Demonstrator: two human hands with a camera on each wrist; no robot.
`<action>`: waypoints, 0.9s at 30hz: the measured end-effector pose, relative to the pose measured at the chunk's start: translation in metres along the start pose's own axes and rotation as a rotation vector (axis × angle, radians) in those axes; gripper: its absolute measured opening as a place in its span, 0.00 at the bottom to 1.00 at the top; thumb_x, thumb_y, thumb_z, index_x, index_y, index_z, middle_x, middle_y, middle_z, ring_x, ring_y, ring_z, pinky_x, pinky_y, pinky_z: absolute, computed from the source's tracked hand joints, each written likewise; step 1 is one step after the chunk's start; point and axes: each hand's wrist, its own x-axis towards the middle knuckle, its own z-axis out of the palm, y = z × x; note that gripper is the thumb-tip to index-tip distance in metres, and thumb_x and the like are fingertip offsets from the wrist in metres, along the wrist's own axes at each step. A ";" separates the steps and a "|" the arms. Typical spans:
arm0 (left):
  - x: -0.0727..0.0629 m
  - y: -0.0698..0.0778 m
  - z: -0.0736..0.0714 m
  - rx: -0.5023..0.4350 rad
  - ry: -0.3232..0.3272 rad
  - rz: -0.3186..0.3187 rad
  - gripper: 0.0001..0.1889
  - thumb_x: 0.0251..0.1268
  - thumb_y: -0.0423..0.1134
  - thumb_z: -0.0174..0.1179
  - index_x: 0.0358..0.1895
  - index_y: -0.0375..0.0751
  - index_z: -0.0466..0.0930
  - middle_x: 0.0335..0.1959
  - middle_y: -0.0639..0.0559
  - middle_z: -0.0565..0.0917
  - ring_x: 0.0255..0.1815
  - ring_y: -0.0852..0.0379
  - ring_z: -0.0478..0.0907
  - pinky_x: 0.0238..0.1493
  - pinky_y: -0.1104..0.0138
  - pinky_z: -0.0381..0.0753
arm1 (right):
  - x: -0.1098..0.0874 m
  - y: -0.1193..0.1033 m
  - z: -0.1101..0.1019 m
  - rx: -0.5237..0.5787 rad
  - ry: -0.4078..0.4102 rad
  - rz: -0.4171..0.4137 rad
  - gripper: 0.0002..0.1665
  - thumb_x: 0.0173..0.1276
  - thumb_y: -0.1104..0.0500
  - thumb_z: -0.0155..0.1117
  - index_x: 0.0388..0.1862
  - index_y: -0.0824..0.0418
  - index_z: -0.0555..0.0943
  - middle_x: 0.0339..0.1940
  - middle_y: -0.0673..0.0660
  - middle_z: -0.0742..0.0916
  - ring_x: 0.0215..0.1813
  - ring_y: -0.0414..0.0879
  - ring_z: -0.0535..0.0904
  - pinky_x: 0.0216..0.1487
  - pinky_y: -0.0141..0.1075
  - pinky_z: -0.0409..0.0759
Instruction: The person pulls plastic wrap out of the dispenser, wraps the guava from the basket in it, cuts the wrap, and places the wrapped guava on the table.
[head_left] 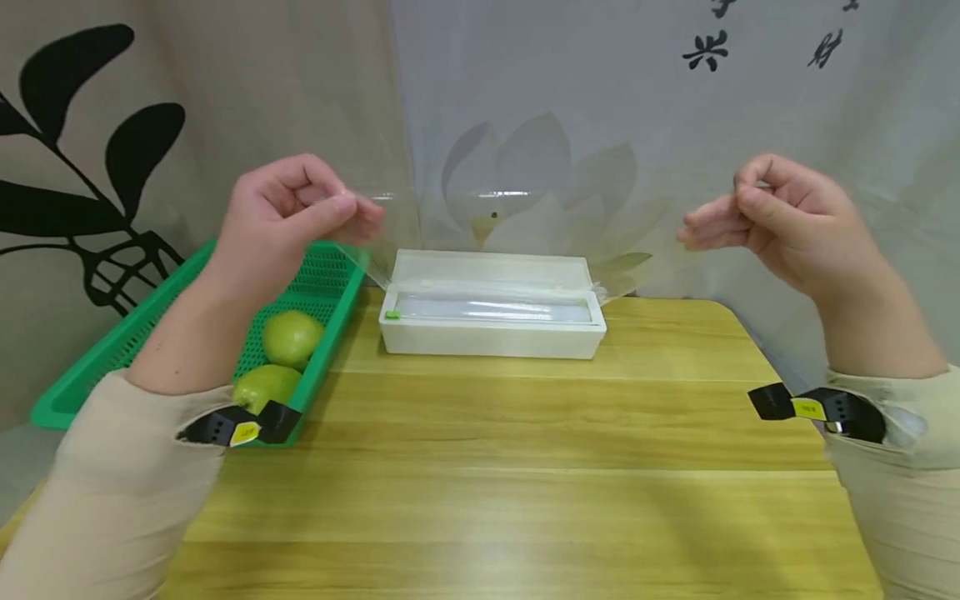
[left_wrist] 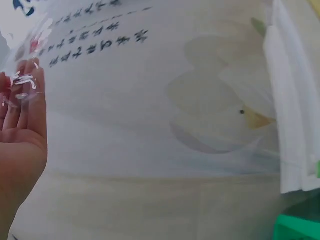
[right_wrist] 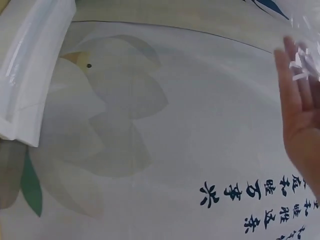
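Between thumb and fingers, my left hand (head_left: 288, 208) pinches one side of a sheet of clear cling film (head_left: 502, 194). On the other side my right hand (head_left: 795, 217) pinches the film too, at about the same height. The sheet is nearly invisible apart from its bright glints. It slants down from the left hand toward a white cling film dispenser box (head_left: 491, 340), whose lid stands up at the back. A roll of film shows inside the box. Glossy film (left_wrist: 24, 85) covers the left fingers in the left wrist view, and shiny film (right_wrist: 302, 62) lies over the right fingertips in the right wrist view.
A green plastic basket (head_left: 330, 333) stands at the left of the wooden table (head_left: 495, 467), with a round green fruit (head_left: 292, 337) and another green fruit (head_left: 266, 386) inside. Behind the table hangs a printed cloth (head_left: 540, 67). The table's right edge lies below the right hand.
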 end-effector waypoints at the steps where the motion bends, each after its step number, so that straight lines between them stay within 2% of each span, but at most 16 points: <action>1: -0.004 -0.001 0.000 -0.020 -0.030 -0.009 0.10 0.64 0.23 0.50 0.27 0.38 0.77 0.30 0.52 0.88 0.32 0.59 0.85 0.39 0.69 0.84 | -0.004 0.001 0.000 0.017 -0.041 0.013 0.15 0.72 0.77 0.27 0.36 0.75 0.65 0.44 0.73 0.84 0.48 0.61 0.83 0.53 0.44 0.80; 4: -0.017 -0.004 -0.001 -0.075 -0.125 -0.028 0.09 0.65 0.25 0.51 0.30 0.39 0.78 0.32 0.51 0.88 0.33 0.58 0.85 0.37 0.69 0.84 | -0.016 0.004 0.002 0.074 -0.146 0.050 0.16 0.71 0.77 0.24 0.39 0.75 0.65 0.48 0.74 0.82 0.52 0.61 0.81 0.55 0.45 0.79; 8: -0.037 -0.013 -0.001 -0.134 -0.234 -0.061 0.09 0.67 0.26 0.50 0.34 0.38 0.79 0.34 0.51 0.88 0.34 0.57 0.85 0.38 0.68 0.84 | -0.030 0.011 0.006 0.122 -0.244 0.081 0.16 0.71 0.77 0.23 0.40 0.75 0.64 0.52 0.73 0.81 0.55 0.60 0.79 0.57 0.45 0.77; 12: -0.055 -0.024 0.000 -0.171 -0.368 -0.119 0.12 0.67 0.24 0.47 0.37 0.43 0.79 0.35 0.54 0.87 0.35 0.57 0.85 0.39 0.66 0.84 | -0.047 0.017 0.010 0.088 -0.331 0.129 0.13 0.71 0.77 0.25 0.39 0.74 0.62 0.55 0.68 0.81 0.57 0.56 0.79 0.59 0.41 0.76; 16: -0.074 -0.038 0.004 -0.203 -0.521 -0.240 0.14 0.66 0.23 0.47 0.36 0.47 0.77 0.33 0.58 0.86 0.35 0.61 0.84 0.37 0.65 0.84 | -0.065 0.027 0.013 -0.010 -0.395 0.249 0.09 0.70 0.79 0.30 0.35 0.72 0.60 0.54 0.61 0.83 0.56 0.52 0.80 0.58 0.38 0.77; 19: -0.091 -0.051 0.009 -0.219 -0.603 -0.357 0.08 0.65 0.24 0.48 0.33 0.38 0.75 0.32 0.60 0.85 0.34 0.62 0.84 0.36 0.64 0.84 | -0.078 0.038 0.016 -0.004 -0.438 0.372 0.08 0.68 0.80 0.34 0.33 0.72 0.60 0.53 0.58 0.84 0.56 0.52 0.80 0.58 0.39 0.77; 21: -0.102 -0.060 0.014 -0.237 -0.639 -0.432 0.04 0.66 0.26 0.49 0.33 0.29 0.72 0.32 0.59 0.85 0.34 0.62 0.84 0.36 0.61 0.85 | -0.085 0.048 0.018 0.036 -0.465 0.437 0.08 0.67 0.80 0.37 0.32 0.72 0.61 0.54 0.57 0.84 0.57 0.52 0.80 0.59 0.41 0.77; 23: -0.114 -0.070 0.018 -0.250 -0.659 -0.503 0.08 0.67 0.28 0.49 0.33 0.22 0.69 0.32 0.58 0.85 0.34 0.61 0.84 0.37 0.58 0.85 | -0.091 0.058 0.021 0.079 -0.477 0.498 0.08 0.66 0.81 0.38 0.31 0.73 0.62 0.54 0.57 0.84 0.57 0.52 0.79 0.60 0.42 0.76; 27: -0.133 -0.087 0.023 -0.230 -0.670 -0.636 0.15 0.69 0.34 0.48 0.34 0.19 0.69 0.31 0.53 0.85 0.34 0.59 0.84 0.40 0.55 0.84 | -0.105 0.077 0.026 0.115 -0.458 0.636 0.06 0.67 0.79 0.42 0.30 0.74 0.63 0.52 0.55 0.84 0.58 0.51 0.79 0.62 0.40 0.74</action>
